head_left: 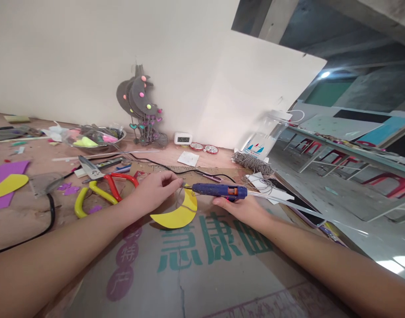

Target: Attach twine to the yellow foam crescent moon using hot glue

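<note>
A yellow crescent-shaped cutout (pixel 180 217) lies on a grey printed sheet (pixel 149 278) in front of me, with a thin grey string across it. My right hand (pixel 244 208) grips a blue hot glue gun (pixel 211 190), a long clear glue stick jutting from its back. The gun's nozzle points left, above the crescent's upper tip. My left hand (pixel 158 187) is closed in a pinch right beside that nozzle; what its fingertips hold is too small to make out. Scissors with red and yellow handles (pixel 121 179) lie left of it.
Behind stand a bowl of colourful bits (pixel 96 148), a small digital clock (pixel 183 139) and a clear bottle (pixel 267 132). Grey crescent ornaments (pixel 141 95) hang on the wall. Grey cord (pixel 253 163) lies at right; a black cable (pixel 156 162) crosses the table. Purple sheet (pixel 19 170) sits left.
</note>
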A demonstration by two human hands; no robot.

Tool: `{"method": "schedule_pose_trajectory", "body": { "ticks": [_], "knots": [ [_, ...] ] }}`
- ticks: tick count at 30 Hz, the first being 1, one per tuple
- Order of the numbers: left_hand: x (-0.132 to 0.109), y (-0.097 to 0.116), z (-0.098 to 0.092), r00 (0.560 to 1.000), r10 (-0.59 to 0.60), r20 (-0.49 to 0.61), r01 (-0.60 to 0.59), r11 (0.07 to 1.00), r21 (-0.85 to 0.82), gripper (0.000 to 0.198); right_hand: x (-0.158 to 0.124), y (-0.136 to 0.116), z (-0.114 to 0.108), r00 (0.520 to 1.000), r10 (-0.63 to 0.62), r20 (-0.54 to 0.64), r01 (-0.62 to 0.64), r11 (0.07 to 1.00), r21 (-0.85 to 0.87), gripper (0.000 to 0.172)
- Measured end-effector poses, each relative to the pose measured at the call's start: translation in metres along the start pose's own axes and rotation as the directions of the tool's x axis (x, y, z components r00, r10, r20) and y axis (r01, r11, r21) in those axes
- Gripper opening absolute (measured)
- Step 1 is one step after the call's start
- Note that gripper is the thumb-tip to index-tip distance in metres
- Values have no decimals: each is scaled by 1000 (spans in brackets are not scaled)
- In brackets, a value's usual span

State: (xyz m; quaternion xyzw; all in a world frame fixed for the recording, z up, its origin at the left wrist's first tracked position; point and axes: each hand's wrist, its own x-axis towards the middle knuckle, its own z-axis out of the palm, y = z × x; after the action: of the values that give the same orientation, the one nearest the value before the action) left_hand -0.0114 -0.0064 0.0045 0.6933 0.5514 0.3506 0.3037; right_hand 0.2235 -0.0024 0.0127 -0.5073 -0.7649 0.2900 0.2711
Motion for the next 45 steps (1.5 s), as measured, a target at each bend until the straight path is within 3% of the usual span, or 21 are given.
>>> {"method": "schedule_pose_trajectory", "body": {
  "ticks": [11,20,25,35,45],
  "knots": [
    [0,2,-1,1000,12,-5,-12,1000,5,28,0,-3,1,1000,20,18,-20,1000,-1,32],
    [0,2,0,1000,10,-10,-9,1000,5,28,-1,-9,3,985,174,-12,-173,983,54,29],
    [0,0,0,1000,4,-4,-4,1000,0,27,-1,-6,3,983,182,-22,-180,982,51,31],
    [0,2,-1,1000,20,-9,-20,1000,-5,29,0,-6,1,998,63,-1,-63,998,16,29],
    [0,1,0,1000,23,2,-23,999,-33,28,-1,-9,2,995,96,-17,-95,995,38,30]
  ]
}}
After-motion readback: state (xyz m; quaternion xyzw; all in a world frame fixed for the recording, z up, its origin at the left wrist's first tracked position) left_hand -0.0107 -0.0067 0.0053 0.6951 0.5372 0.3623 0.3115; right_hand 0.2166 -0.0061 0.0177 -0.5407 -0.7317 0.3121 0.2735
